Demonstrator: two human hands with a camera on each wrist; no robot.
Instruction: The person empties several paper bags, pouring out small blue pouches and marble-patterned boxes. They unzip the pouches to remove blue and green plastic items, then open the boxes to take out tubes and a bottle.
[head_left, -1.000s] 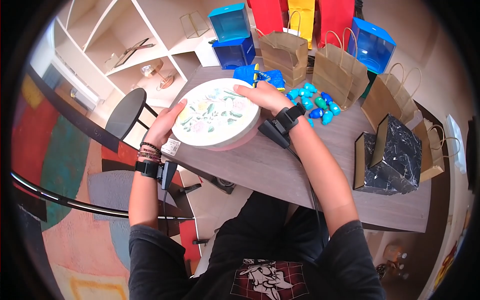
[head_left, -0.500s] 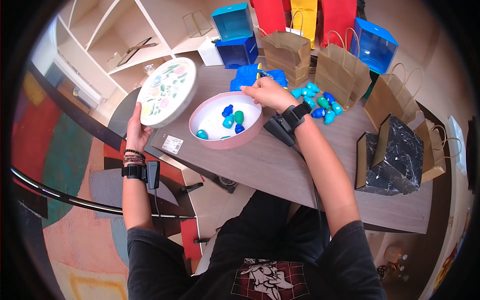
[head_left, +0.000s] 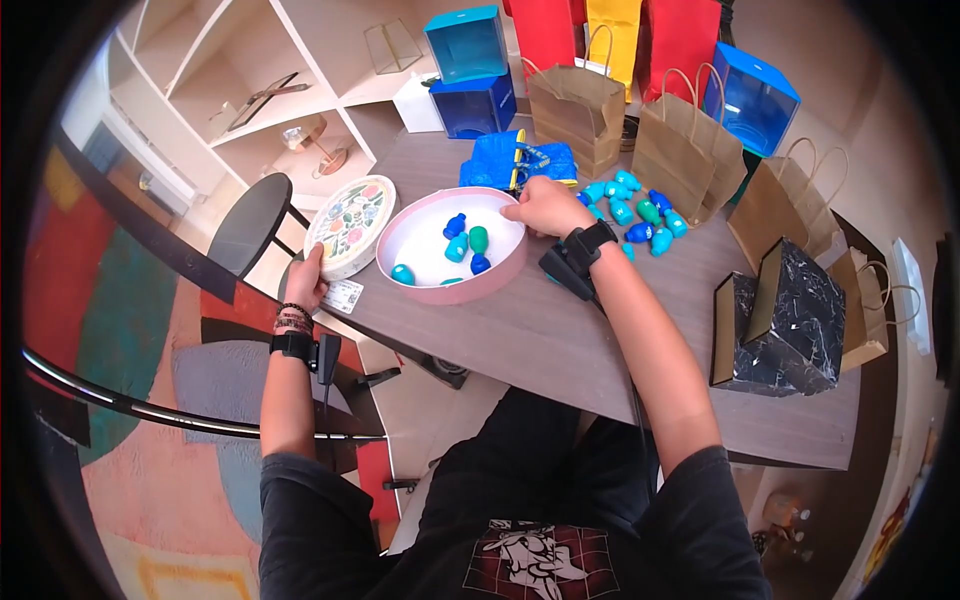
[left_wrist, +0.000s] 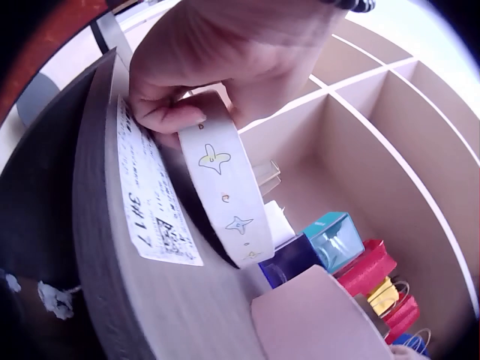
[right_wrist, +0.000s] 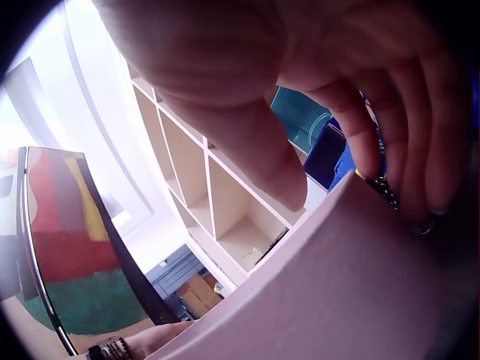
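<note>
1. The left hand [head_left: 305,283] holds the floral lid [head_left: 350,226] tilted at the bench [head_left: 560,340] edge.
2. The right hand [head_left: 545,207] grips the rim of the pink round box [head_left: 455,247], which holds small blue and green toys [head_left: 467,243].

black printed T-shirt; dark trousers | black wrist cameras; cables | beaded bracelets, left wrist
</note>
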